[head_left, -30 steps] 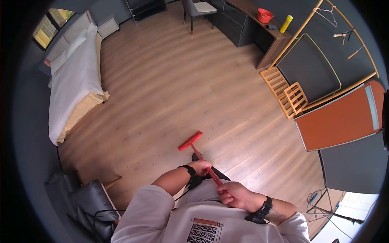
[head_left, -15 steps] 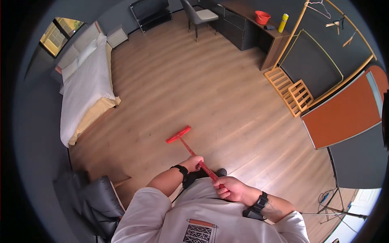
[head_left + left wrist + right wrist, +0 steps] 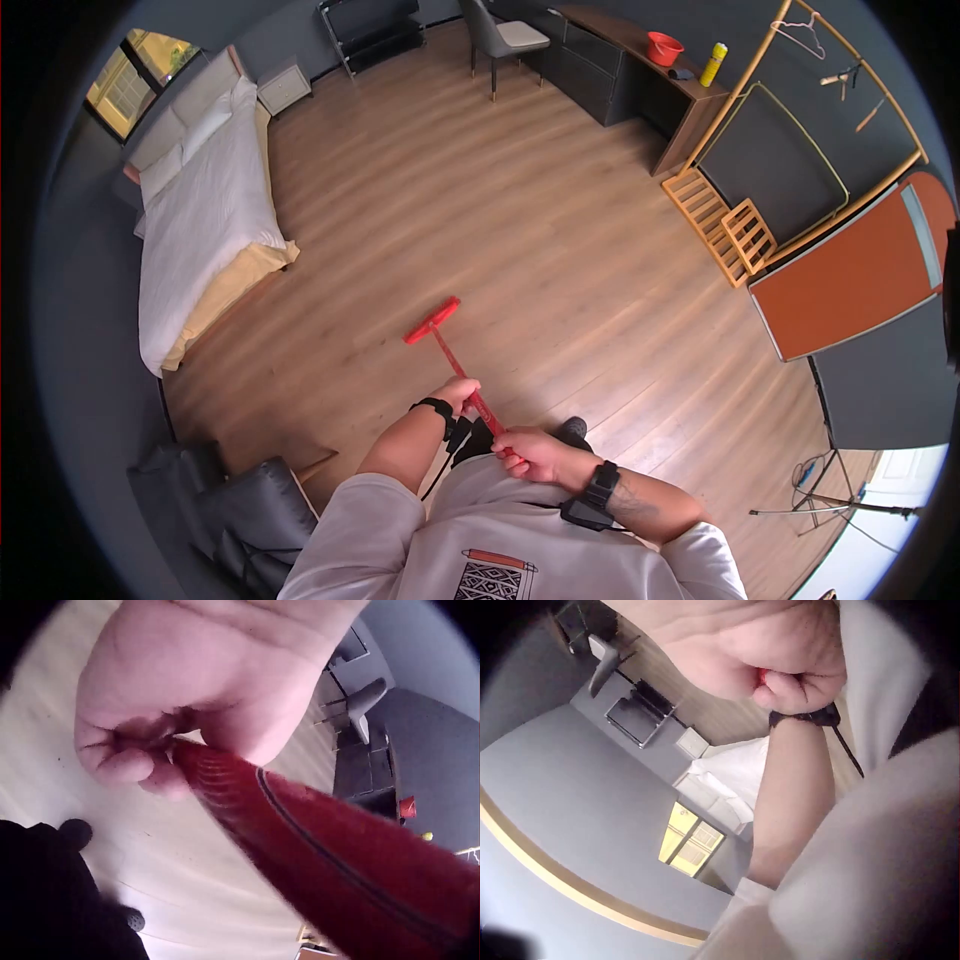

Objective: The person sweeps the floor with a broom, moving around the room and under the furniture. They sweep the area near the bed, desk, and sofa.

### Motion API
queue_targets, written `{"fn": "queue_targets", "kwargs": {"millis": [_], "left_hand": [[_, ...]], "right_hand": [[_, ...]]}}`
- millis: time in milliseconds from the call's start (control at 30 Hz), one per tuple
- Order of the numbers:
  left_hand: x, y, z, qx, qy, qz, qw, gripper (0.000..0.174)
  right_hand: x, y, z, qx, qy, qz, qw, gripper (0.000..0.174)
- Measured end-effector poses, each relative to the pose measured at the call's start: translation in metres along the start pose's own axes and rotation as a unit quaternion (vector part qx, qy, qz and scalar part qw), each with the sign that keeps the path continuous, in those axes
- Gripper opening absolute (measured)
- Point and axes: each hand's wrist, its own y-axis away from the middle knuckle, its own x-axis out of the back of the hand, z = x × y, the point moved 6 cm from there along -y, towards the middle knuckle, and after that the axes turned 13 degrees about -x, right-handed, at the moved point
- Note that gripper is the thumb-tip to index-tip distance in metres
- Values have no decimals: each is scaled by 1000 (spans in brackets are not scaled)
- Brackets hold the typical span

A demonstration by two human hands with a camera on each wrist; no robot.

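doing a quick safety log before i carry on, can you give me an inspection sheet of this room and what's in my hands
surface: floor wood-look, with glare near the feet
job's things: red long-handled tool, head angled on or just above the floor; contact cannot be told
clutter: red bucket, yellow bottle and a small dark item on the desk
grippers: left hand grips the handle nearer the head; right hand grips it nearer the body
cables: blue cable by a metal stand at the right; black cord hanging at the left wrist
surroundings: bed, grey chair, dark armchair, wooden rack
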Motion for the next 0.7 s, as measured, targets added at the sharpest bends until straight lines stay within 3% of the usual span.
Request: {"fn": "queue_targets", "kwargs": {"millis": [100, 267, 367, 400, 500, 567, 700], "left_hand": [[34, -2, -20, 15, -60, 13, 998, 18], [20, -2, -61, 83, -64, -164, 981, 16], [6, 29, -54, 103, -110, -242, 959, 20], [6, 42, -48, 72, -116, -275, 952, 22], [-1, 44, -62, 82, -171, -347, 918, 20], [1, 58, -65, 35, -93, -303, 948, 15], [-1, 57, -81, 30, -35, -328, 944, 16]], "right_hand": [[-29, -37, 6, -7, -33, 30, 999, 11], [-51, -25, 30, -21, -151, 58, 987, 9], [-65, -4, 44, -19, -173, 71, 982, 12], [-77, 3, 52, -46, -196, 66, 977, 12], [-117, 15, 62, -97, -199, 30, 975, 14], [-131, 22, 59, -93, -195, 40, 976, 15], [-128, 36, 62, -92, -114, 40, 988, 18]]}}
